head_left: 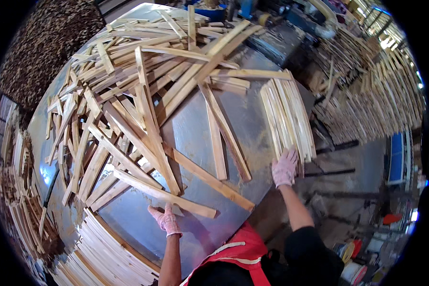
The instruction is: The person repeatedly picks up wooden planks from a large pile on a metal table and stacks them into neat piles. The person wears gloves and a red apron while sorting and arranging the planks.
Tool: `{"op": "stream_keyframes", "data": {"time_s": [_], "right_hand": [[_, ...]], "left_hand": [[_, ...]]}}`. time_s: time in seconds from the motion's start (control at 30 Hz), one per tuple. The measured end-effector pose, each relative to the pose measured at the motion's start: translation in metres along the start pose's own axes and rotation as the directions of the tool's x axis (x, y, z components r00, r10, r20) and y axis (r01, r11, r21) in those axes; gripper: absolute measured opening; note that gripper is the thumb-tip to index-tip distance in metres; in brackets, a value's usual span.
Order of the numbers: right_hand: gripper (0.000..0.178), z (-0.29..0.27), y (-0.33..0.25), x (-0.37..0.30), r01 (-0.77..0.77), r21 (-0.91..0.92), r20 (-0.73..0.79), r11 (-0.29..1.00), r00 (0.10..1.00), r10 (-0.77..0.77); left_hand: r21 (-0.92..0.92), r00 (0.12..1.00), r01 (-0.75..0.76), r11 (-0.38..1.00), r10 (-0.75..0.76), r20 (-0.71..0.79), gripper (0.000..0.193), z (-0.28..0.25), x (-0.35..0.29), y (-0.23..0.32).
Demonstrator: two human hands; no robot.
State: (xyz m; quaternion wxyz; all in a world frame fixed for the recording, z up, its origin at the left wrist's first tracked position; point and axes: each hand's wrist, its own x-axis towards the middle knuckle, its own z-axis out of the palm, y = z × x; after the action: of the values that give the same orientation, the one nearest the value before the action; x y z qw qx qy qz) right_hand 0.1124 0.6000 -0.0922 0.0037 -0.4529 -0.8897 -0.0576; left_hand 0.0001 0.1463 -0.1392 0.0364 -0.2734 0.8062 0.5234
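Note:
My left hand (166, 220), in a pale pink work glove, is at the near part of the metal table with thumb and fingers apart. Just beyond its fingertips lies a wooden strip (164, 194), angled across other strips; whether they touch is hard to tell. My right hand (284, 168), gloved alike, has its fingers stretched out against the near end of a neat bundle of wooden strips (287, 117) at the table's right edge. Between my hands, a longer strip (209, 178) runs slantwise toward the table's near edge.
A jumbled heap of wooden strips (128, 62) covers the far and left parts of the metal table (186, 128). Stacked strips (109, 250) line the near left. Tall wood stacks (381, 105) stand at the right, beyond a metal frame (331, 172). A machine (276, 40) sits behind.

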Motion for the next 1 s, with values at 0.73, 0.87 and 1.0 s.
{"op": "stream_keyframes", "data": {"time_s": [0.73,0.87,1.0], "right_hand": [[0.051,-0.205,-0.455,0.165,0.569,0.781,-0.501,-0.259,0.323,-0.803],[0.033,-0.282,-0.644,0.242,0.965,-0.202,-0.729,-0.169,-0.263,-0.632],[0.072,-0.277,-0.665,0.218,0.872,0.479,-0.505,0.102,0.368,-0.78]], "left_hand": [[-0.266,0.971,-0.118,0.957,0.054,-0.235,0.089,0.042,0.067,0.108],[-0.272,0.99,-0.138,0.952,0.126,-0.061,0.087,0.101,0.078,0.16],[0.407,0.948,-0.278,0.87,0.317,-0.03,0.095,0.126,0.089,0.151]]}}
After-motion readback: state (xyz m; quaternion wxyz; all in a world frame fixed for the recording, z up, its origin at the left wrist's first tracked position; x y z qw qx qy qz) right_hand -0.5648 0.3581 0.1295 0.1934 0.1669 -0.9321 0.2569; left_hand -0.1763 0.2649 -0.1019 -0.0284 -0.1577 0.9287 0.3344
